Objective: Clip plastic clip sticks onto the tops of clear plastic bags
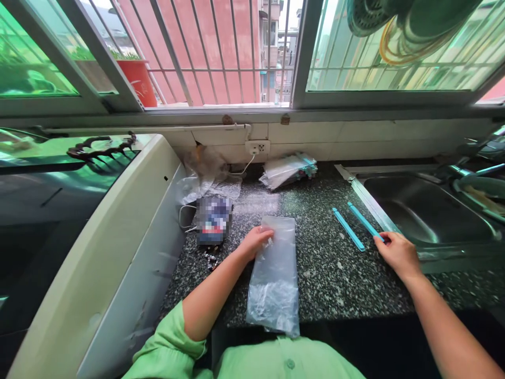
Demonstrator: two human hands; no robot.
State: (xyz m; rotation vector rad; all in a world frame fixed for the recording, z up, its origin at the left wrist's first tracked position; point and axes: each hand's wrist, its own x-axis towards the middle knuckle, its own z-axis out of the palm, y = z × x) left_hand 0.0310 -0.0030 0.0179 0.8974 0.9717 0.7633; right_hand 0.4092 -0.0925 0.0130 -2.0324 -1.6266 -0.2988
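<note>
A clear plastic bag (pixel 275 273) lies flat on the speckled counter in front of me, its lower end reaching the counter's front edge. My left hand (pixel 257 241) pinches the bag near its upper left edge, thumb on top. Over to the right, my right hand (pixel 397 254) is closed on the near end of a blue bag sealing clip (pixel 363 220). Beside it, a second blue sealing clip (pixel 348 229) rests on the counter, roughly parallel and touched by neither hand.
Against the back wall sits a stack of plastic bags with blue clips (pixel 290 169), near a socket (pixel 257 147). Left are crumpled plastic (pixel 205 176), a blurred-out device (pixel 214 221) with a cable, and a stove (pixel 130 252). A steel sink (pixel 426 210) is on the right.
</note>
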